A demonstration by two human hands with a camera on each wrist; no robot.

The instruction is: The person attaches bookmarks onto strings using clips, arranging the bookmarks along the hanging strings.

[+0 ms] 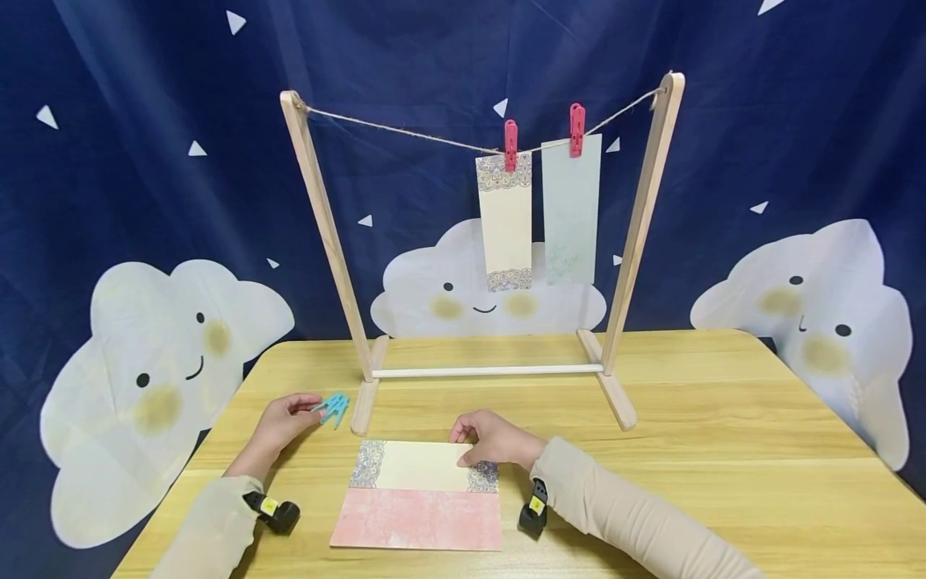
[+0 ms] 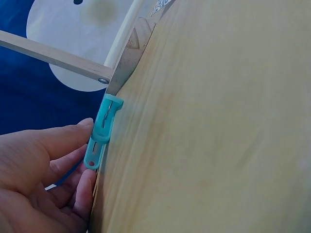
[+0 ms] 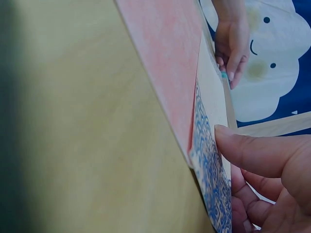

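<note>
My right hand (image 1: 499, 440) pinches the back edge of a cream card (image 1: 427, 465) with lace-patterned ends, thumb on top. In the right wrist view the blue-patterned end (image 3: 212, 179) of this card is slightly raised off the table. The card overlaps a pink card (image 1: 415, 520) nearer the front edge. At the left, my left hand (image 1: 284, 420) reaches to several light blue clothespins (image 1: 334, 408) on the table. Its fingertips are at a blue clothespin (image 2: 104, 126) in the left wrist view, fingers loosely bent; whether they grip it is unclear.
A wooden stand (image 1: 321, 233) with a string (image 1: 405, 131) is at the back. Pink clothespins (image 1: 510, 145) hold a lace-ended cream card (image 1: 506, 229) and a pale green card (image 1: 571, 209) on the string. The stand's right foot (image 1: 615, 394) reaches forward on the table (image 1: 723, 450).
</note>
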